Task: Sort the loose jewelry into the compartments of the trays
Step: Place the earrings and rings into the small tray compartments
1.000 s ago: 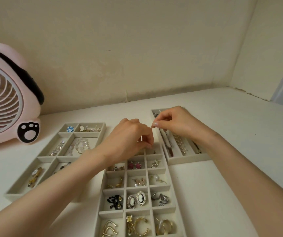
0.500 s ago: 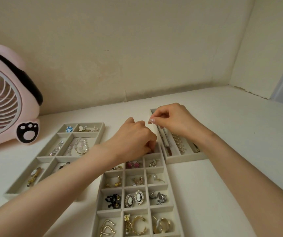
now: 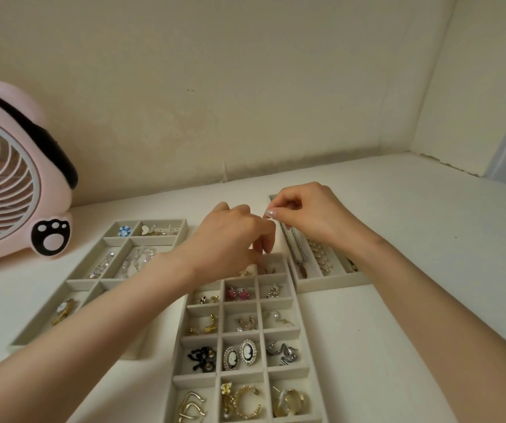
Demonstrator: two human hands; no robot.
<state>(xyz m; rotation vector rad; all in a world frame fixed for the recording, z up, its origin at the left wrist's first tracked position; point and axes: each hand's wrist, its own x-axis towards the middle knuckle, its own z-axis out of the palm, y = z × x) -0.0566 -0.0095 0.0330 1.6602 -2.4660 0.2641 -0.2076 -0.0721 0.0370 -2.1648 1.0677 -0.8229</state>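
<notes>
Fan (image 3: 7, 184) far left on table (image 3: 398, 315). Left tray (image 3: 141, 239): clips and crystal pieces in its slots, left forearm crossing its near end. Left hand (image 3: 230, 242) hovers over far end of mid tray (image 3: 279, 331), fingers curled down; can't tell if it holds anything. Mid tray slots filled: pink studs (image 3: 238, 294), cameos (image 3: 241, 355), gold hoops (image 3: 247, 403). Right hand (image 3: 309, 215) just beside the left, thumb and forefinger pinched; held item too small to see. Right tray (image 3: 331, 283) under it: chain (image 3: 294, 248), pearls (image 3: 318, 254).
</notes>
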